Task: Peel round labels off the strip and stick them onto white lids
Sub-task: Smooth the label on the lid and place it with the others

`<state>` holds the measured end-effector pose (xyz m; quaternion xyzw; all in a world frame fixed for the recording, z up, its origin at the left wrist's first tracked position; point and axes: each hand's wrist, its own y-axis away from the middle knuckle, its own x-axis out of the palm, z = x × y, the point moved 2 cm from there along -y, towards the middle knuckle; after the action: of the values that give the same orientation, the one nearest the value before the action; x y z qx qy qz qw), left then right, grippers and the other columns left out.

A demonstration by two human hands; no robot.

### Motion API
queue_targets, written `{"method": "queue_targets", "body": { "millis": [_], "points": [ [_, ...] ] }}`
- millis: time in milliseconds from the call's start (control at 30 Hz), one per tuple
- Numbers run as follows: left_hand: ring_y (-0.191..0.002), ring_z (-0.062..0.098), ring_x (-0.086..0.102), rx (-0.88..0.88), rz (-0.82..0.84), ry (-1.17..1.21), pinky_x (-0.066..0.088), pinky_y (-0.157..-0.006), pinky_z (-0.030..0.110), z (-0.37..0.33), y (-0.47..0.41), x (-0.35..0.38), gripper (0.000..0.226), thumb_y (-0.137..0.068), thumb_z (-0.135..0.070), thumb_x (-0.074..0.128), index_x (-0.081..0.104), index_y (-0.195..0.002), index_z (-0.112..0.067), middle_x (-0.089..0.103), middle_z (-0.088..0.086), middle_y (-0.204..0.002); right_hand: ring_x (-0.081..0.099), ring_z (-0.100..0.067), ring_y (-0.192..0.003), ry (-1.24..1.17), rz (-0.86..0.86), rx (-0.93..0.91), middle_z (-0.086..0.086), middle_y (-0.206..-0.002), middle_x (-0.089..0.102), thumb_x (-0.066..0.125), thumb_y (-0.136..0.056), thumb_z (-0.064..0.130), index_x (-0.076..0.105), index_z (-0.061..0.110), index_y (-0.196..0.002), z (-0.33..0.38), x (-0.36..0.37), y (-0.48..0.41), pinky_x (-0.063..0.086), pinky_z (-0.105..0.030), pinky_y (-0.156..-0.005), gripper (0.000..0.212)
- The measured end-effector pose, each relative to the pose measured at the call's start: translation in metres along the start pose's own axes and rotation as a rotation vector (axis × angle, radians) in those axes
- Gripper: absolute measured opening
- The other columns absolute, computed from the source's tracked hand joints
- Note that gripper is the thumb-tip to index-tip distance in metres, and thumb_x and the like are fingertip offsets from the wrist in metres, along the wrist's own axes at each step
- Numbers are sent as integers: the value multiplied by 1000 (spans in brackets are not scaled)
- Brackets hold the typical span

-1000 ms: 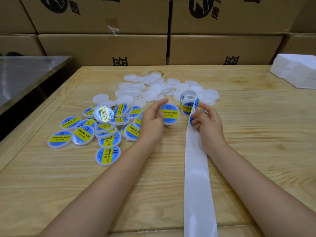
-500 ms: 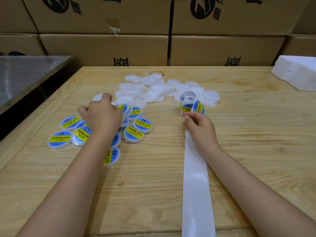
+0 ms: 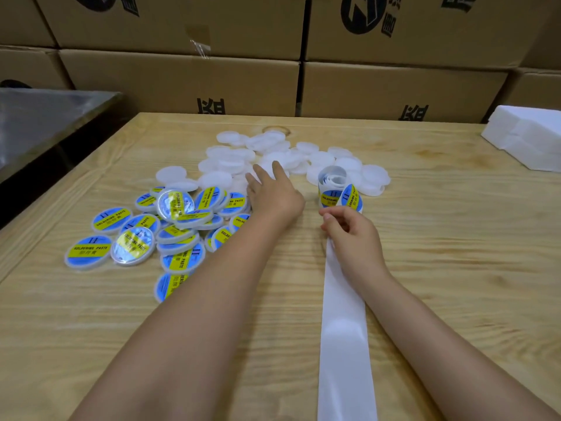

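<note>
Nearest you, the bare strip (image 3: 343, 344) runs up the desk (image 3: 455, 268) under your right grip (image 3: 352, 235), which pinches it just below a half-lifted label (image 3: 352, 197). Your left grip (image 3: 273, 196), fingers straight and empty, stretches over the white lids (image 3: 230, 156). This looks like the fetching step, so pick up one blank lid next.

Table: pale wooden table (image 3: 455, 268) with visible grain, filling the foreground.
Behind the table: stacked brown cardboard boxes (image 3: 182, 83) with black print, forming the back wall.
Left of the table: grey metal worktop (image 3: 45, 117), dully reflective.
Table's far right corner: white foam blocks (image 3: 528, 138).
Light: even and soft.
</note>
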<state>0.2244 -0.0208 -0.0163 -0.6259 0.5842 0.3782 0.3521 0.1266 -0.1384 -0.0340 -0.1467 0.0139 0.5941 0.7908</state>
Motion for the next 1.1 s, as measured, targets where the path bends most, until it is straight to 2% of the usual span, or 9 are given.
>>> {"method": "queue_targets", "body": {
  "millis": [100, 200, 333, 467, 600, 733, 900, 1000, 1100],
  "points": [
    [-142, 36, -16, 14, -54, -70, 1, -114, 53, 1, -10, 13, 75, -94, -31, 42, -9, -149, -21, -19, 12, -155, 59, -4, -76, 5, -4, -2, 8, -79, 64, 54, -92, 17, 65, 25, -91, 1, -1, 1, 40, -3, -63, 13],
    [-143, 36, -10, 24, -57, -119, 0, -108, 65, 4, -19, 16, 71, -94, -42, 37, -9, -148, -32, -16, 5, -157, 57, 1, -73, 5, 2, -2, 8, -78, 64, 54, -92, 17, 65, 25, -90, 2, -1, 1, 39, -3, -63, 14],
    [-144, 34, -4, 35, -48, -205, 1, -103, 71, 3, -25, 18, 59, -95, -45, 29, 5, -148, -35, -3, -1, -159, 54, 7, -67, 9, -3, 0, 10, -77, 64, 54, -92, 16, 66, 23, -92, 1, -1, 1, 39, -2, -63, 13],
    [-144, 32, 0, 82, -50, -200, 3, -103, 72, -5, -20, 19, 49, -97, -37, 28, 20, -144, -26, 4, -2, -158, 55, 3, -68, 8, -8, 10, 9, -77, 63, 55, -92, 16, 66, 22, -91, 1, -1, 2, 39, -3, -63, 13],
    [-143, 32, 7, 129, -35, -198, 6, -105, 70, -11, -7, 19, 46, -97, -32, 31, 23, -141, -20, 9, -1, -157, 57, -3, -72, 18, -12, 14, 7, -77, 64, 55, -92, 16, 66, 21, -91, 2, -1, 1, 40, -5, -63, 13],
    [-132, 35, 25, 187, -20, -222, 16, -105, 66, -16, 8, 19, 44, -93, -25, 38, 27, -135, -13, 27, 4, -147, 62, -10, -80, 16, -11, 17, 4, -80, 66, 54, -92, 16, 67, 22, -90, 2, 0, 0, 43, -10, -68, 14],
    [-121, 34, 36, 277, -39, -284, 27, -102, 59, -9, 34, 17, 40, -89, -19, 44, 32, -126, -9, 36, 9, -132, 64, -18, -87, -4, -22, 34, 1, -83, 66, 55, -92, 14, 67, 15, -96, 1, 0, -1, 47, -25, -79, 13],
    [-112, 33, 41, 365, -73, -272, 36, -91, 47, 2, 45, 8, 36, -87, -24, 45, 37, -118, -8, 40, 11, -124, 61, -12, -82, 3, -27, 32, 1, -82, 65, 55, -91, 17, 67, 15, -96, 0, 0, -2, 45, -21, -74, 13],
    [-102, 29, 43, 457, -34, -182, 35, -77, 37, 11, 53, -4, 24, -83, -27, 50, 42, -98, -11, 42, 9, -112, 58, -1, -77, 9, -40, 23, 6, -86, 66, 55, -91, 16, 66, 19, -95, 0, -2, -3, 43, -11, -69, 12]
  ]
}}
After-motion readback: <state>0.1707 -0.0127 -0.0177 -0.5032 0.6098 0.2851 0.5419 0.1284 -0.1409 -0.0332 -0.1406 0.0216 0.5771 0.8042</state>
